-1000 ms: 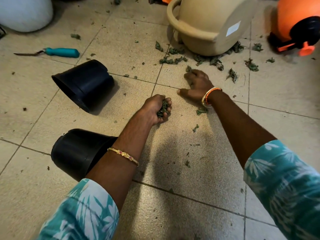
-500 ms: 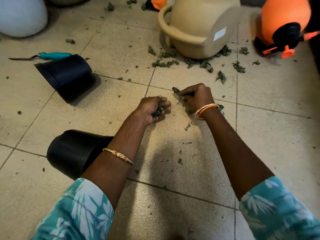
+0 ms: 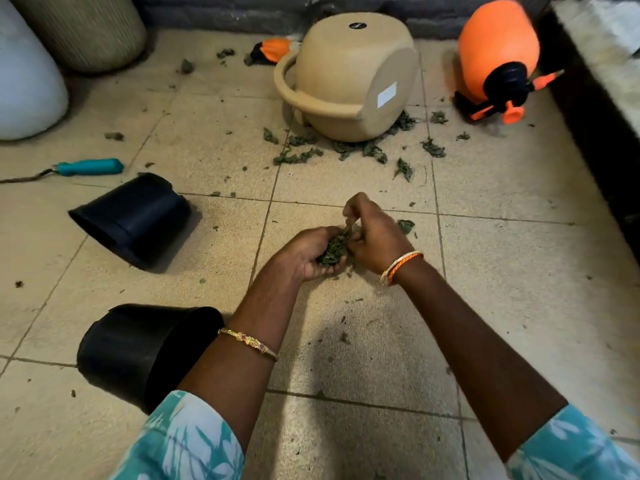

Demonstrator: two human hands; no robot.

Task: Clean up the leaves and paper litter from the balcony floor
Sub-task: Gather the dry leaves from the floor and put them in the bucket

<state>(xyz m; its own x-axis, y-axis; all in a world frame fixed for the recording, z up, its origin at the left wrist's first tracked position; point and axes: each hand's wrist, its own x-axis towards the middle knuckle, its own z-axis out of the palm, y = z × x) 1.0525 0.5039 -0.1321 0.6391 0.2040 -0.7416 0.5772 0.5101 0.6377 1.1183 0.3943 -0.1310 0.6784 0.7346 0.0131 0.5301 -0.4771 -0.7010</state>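
My cupped left hand cradles light, crumbly leaves while my right hand pinches more in from above.

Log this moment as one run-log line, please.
phase: gathering | left hand: cupped, holds leaf pile | right hand: pinches leaves into pile | left to do: leaves by tipped beige pot
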